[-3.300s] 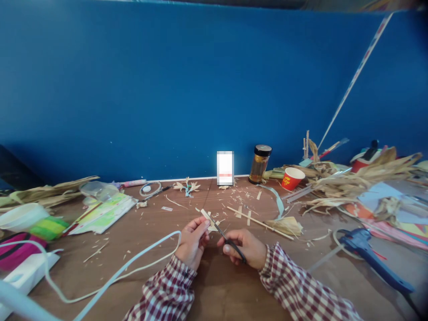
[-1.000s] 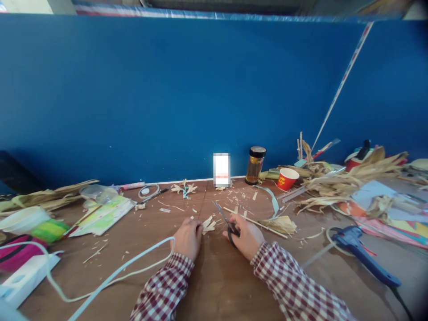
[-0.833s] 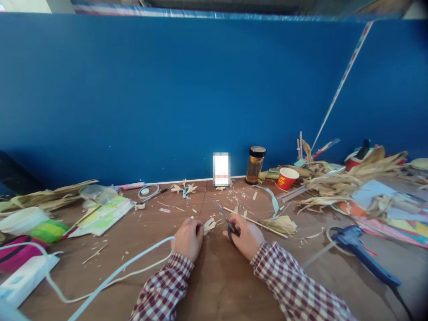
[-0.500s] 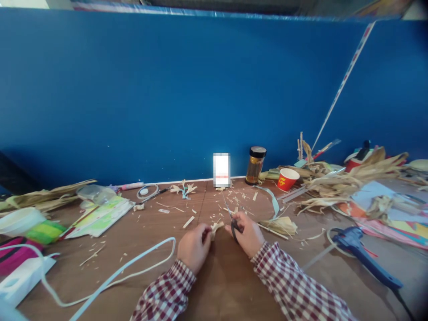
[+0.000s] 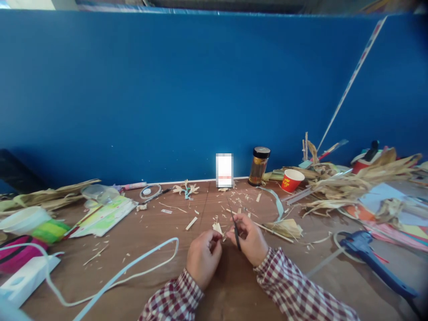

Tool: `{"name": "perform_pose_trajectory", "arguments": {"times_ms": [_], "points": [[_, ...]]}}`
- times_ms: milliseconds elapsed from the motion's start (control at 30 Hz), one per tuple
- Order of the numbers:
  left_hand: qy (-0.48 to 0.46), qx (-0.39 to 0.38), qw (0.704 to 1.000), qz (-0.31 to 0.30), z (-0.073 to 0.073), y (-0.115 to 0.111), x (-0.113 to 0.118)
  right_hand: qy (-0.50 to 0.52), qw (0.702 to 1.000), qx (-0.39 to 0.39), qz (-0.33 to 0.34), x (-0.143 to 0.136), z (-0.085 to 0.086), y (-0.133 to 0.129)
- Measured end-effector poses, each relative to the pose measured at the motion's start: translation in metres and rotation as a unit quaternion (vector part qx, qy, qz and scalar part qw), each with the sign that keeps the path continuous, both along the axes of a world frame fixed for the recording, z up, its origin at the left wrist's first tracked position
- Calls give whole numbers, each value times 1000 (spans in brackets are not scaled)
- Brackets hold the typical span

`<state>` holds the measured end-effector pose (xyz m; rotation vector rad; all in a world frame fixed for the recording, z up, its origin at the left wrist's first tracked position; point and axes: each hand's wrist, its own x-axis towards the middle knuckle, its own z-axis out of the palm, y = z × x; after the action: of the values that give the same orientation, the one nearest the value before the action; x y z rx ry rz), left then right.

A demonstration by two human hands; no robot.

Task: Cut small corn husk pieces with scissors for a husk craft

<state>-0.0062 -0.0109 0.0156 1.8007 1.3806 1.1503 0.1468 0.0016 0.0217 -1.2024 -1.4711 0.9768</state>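
Observation:
Near the middle of the brown table, my left hand [image 5: 204,256] is closed in a pinch on a small pale husk piece [image 5: 217,228], which sticks up beyond its fingertips. Just to the right, my right hand [image 5: 249,238] is wrapped round black scissors [image 5: 236,232], their blades pointing away from me. The fingertips of both hands are close together. Small pale scraps [image 5: 239,200] lie scattered beyond them. A folded husk [image 5: 286,227] and a thin stick rest right of my right hand.
A blue glue gun [image 5: 374,258] lies at the right, before piled dry husks [image 5: 347,189]. A lidded jar [image 5: 260,166] and red cup [image 5: 292,180] stand at the back. White cable [image 5: 133,263] loops at the left, near a power strip [image 5: 31,278].
My left hand has moved right and turned, closer to my right hand. The husk piece now stands more upright beyond its fingers. The whole view has shifted slightly.

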Motion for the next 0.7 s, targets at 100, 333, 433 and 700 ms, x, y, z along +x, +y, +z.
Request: {"name": "perform_pose_trajectory", "arguments": {"times_ms": [100,333,433,700], "points": [[-40,-7,999,-4,1,1,1,2,1000,-14,-3,1,0,1],[-101,-75,991,-40,5,5,1,-3,999,-14,40,1,-3,1],[-131,-123,982,-61,4,7,1,2,999,-12,32,1,-3,0],[-144,-183,964,-128,-1,13,-2,48,998,-28,26,0,-2,1]]}}
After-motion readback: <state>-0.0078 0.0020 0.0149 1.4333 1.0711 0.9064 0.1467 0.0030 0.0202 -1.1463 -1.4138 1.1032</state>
